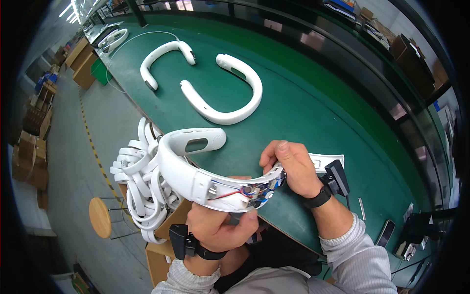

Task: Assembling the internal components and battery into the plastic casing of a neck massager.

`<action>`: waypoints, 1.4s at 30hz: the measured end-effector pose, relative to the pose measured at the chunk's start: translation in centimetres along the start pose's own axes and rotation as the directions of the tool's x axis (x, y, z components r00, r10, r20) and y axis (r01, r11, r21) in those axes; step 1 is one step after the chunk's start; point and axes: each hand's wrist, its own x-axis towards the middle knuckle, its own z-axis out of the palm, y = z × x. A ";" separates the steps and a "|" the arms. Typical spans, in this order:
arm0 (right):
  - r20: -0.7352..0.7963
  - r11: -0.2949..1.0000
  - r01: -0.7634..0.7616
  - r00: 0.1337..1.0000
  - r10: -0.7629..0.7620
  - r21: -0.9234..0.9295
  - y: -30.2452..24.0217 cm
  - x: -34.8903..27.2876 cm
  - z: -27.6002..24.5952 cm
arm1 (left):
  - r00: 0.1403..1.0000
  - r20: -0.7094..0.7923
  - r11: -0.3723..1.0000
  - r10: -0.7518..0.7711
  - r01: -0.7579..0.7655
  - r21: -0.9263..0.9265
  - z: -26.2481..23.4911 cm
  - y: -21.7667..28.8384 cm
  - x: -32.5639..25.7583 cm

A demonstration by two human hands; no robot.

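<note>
A white curved neck fan point(183, 166) is held up over the near edge of the green table. One stretch of its shell is off, baring coloured wires and a circuit board point(262, 192). My left hand point(220, 229) grips the fan from below, thumb beside the board and fingers partly hidden beneath. At the fan's right end, my right hand point(295, 164) has its fingers curled closed against the tip; what the fingertips pinch is hidden. A white shell piece point(325, 159) lies on the table just beyond my right wrist.
Two more white neck fans, a larger point(254, 93) and a smaller point(149, 63), lie farther up the green table point(313, 117). Left of the table, a carton point(164, 262) is heaped with white fan parts point(142, 171), near a wooden stool point(100, 218). A phone point(386, 232) lies at right.
</note>
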 end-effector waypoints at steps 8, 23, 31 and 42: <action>0.064 0.987 0.159 0.985 -0.160 0.020 -4.0 -1.4 0.4 | 0.879 -0.329 0.899 -0.346 0.209 -0.386 -0.6 0.7 -1.4; -0.035 0.965 0.225 0.972 -0.231 -0.132 -8.2 -3.2 1.4 | 0.894 -0.292 0.879 -0.339 0.191 -0.438 -1.1 0.3 0.1; -0.123 0.992 0.097 0.987 -0.106 -0.077 -8.7 -3.1 0.8 | 0.905 -0.310 0.891 -0.292 0.139 -0.433 0.3 -0.9 2.0; -0.238 0.987 0.059 0.971 -0.022 0.149 -6.9 -2.3 1.6 | 0.719 -0.679 0.979 0.148 -0.010 0.203 0.6 -2.1 1.5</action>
